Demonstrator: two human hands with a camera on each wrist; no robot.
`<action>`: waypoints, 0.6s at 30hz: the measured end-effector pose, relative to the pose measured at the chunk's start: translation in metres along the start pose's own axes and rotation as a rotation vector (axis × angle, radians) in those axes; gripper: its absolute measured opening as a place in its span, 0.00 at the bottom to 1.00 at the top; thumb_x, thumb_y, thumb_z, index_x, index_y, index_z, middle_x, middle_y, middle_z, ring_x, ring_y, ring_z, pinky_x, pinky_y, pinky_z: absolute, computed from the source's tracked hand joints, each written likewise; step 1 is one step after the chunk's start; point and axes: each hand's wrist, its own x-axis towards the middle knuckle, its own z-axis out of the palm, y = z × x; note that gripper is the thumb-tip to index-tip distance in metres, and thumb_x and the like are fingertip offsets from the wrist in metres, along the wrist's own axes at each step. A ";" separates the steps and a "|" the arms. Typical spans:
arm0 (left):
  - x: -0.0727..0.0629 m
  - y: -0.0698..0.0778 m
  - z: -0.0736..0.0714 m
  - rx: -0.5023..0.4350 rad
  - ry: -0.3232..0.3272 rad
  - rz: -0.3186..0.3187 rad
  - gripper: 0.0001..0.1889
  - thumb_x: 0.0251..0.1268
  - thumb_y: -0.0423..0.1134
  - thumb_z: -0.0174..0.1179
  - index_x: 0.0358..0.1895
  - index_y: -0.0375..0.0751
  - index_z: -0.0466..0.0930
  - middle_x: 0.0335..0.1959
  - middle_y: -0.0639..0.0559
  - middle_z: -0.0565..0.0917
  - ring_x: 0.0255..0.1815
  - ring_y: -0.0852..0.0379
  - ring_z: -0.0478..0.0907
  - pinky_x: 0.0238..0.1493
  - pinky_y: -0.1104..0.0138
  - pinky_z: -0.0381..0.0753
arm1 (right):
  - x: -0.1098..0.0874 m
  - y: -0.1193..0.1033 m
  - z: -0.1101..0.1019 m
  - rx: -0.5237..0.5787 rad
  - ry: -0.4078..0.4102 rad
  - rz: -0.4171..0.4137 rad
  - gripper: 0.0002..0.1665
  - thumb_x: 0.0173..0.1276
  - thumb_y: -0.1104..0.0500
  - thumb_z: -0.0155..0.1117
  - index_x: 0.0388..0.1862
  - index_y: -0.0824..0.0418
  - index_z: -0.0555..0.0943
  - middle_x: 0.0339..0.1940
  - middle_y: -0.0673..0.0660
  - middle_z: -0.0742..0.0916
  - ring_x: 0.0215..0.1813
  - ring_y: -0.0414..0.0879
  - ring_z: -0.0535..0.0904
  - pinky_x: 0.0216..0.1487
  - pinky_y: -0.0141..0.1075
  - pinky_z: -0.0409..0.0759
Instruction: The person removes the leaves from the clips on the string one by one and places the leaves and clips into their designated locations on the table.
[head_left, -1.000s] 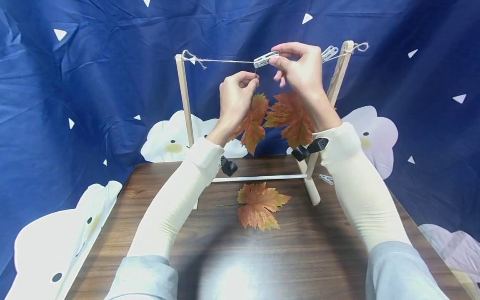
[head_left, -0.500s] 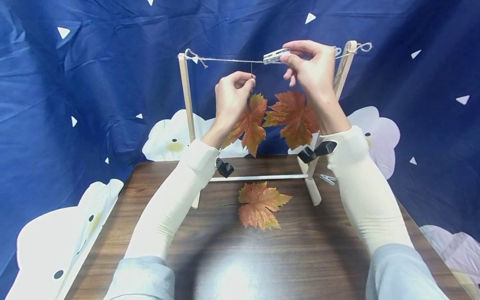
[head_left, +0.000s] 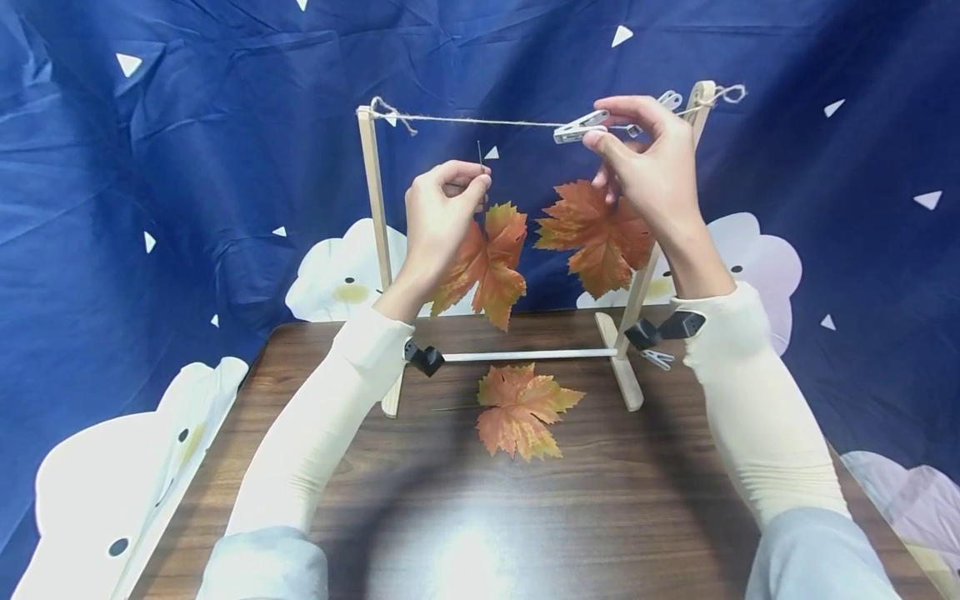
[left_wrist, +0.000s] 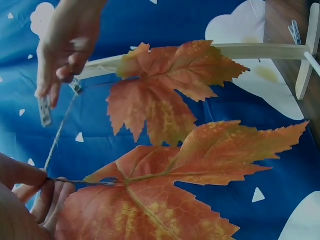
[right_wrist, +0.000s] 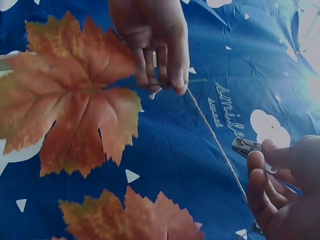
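Note:
My left hand [head_left: 442, 215] pinches the thin stem of an orange maple leaf [head_left: 495, 271], whose blade hangs below the fingers. The stem's tip points up, under the string [head_left: 480, 122]. A white clothespin [head_left: 576, 132] is between the thumb and fingers of my right hand [head_left: 656, 162], farther right near the string. In the right wrist view this clothespin [right_wrist: 246, 146] lies to one side of the string. A second maple leaf [head_left: 596, 233] hangs below the string by my right hand, its stem at a small clip [left_wrist: 76, 87] on the line.
The string runs between two wooden posts [head_left: 378, 196] joined low by a white rod [head_left: 536, 356]. Another clothespin [head_left: 670, 100] sits near the right post. On the brown table [head_left: 570, 517] lie a third maple leaf [head_left: 521, 412] and a loose clothespin [head_left: 657, 359].
My hands have moved apart. The left hand has gone left and down with the leaf, its stem tip dropping below the string; the right hand has carried the clothespin rightward along the string.

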 end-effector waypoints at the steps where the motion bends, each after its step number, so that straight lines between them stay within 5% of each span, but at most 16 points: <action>1: -0.002 -0.001 -0.002 -0.009 0.001 -0.001 0.08 0.74 0.36 0.67 0.48 0.37 0.92 0.42 0.44 0.94 0.40 0.49 0.92 0.45 0.69 0.89 | -0.002 0.000 -0.002 -0.009 -0.001 0.009 0.20 0.69 0.67 0.75 0.59 0.60 0.87 0.49 0.55 0.85 0.16 0.41 0.80 0.14 0.30 0.75; 8: -0.012 -0.010 -0.010 -0.041 0.003 0.002 0.08 0.72 0.35 0.68 0.46 0.36 0.92 0.42 0.43 0.94 0.37 0.54 0.91 0.43 0.70 0.89 | -0.021 0.007 -0.020 -0.051 -0.013 0.064 0.24 0.69 0.62 0.76 0.64 0.55 0.86 0.53 0.54 0.83 0.17 0.42 0.81 0.13 0.27 0.70; 18: -0.031 -0.028 -0.020 -0.131 -0.004 -0.030 0.07 0.71 0.31 0.67 0.44 0.29 0.90 0.40 0.36 0.92 0.36 0.42 0.91 0.40 0.68 0.90 | -0.049 0.020 -0.044 -0.102 -0.044 0.093 0.21 0.71 0.62 0.75 0.62 0.60 0.85 0.47 0.52 0.84 0.18 0.40 0.82 0.15 0.26 0.73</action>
